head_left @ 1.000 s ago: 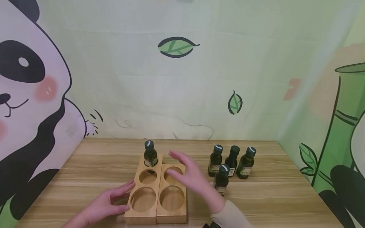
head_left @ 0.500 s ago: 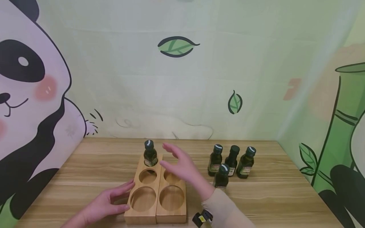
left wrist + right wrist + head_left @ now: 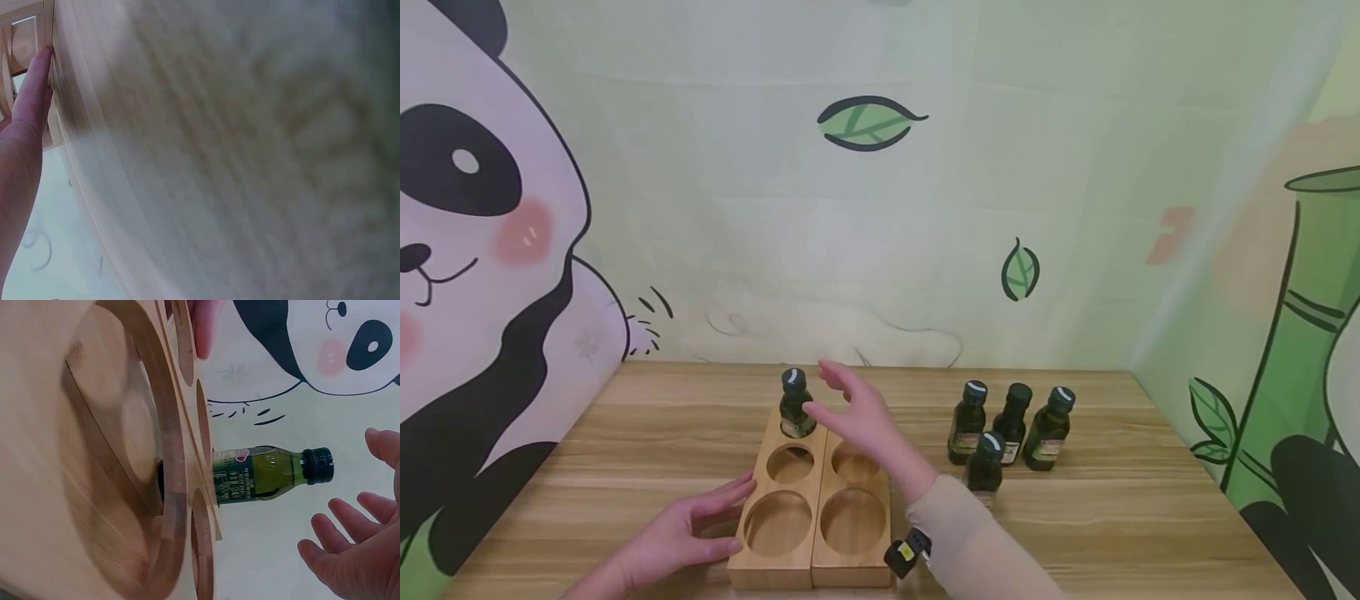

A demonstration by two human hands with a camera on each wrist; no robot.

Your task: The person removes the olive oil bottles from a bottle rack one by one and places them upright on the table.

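Note:
Two light wooden racks with round holes stand side by side: the left rack [image 3: 775,572] and the right rack [image 3: 852,575]. In the far hole of the left rack stands a dark green glass bottle [image 3: 796,408] with a black cap; the right wrist view shows this oil bottle [image 3: 265,475] with a green label. My right hand [image 3: 857,421] is just right of the bottle, fingers spread and apart from it. My left hand [image 3: 685,529] rests against the left rack's outer side, thumb and fingertips on its edge. The left wrist view shows mostly blurred tabletop beside the hand [image 3: 22,137].
Several similar bottles stand to the right on the wooden table [image 3: 1097,533]: a left bottle [image 3: 967,425], a slimmer bottle [image 3: 1011,425], a right bottle [image 3: 1048,429] and a nearer bottle [image 3: 984,467], partly behind the right sleeve [image 3: 970,533]. A printed cloth [image 3: 737,208] hangs behind.
My right hand has moved left and away from me, over the right rack toward the bottle in the left rack. My left hand and the racks have stayed put.

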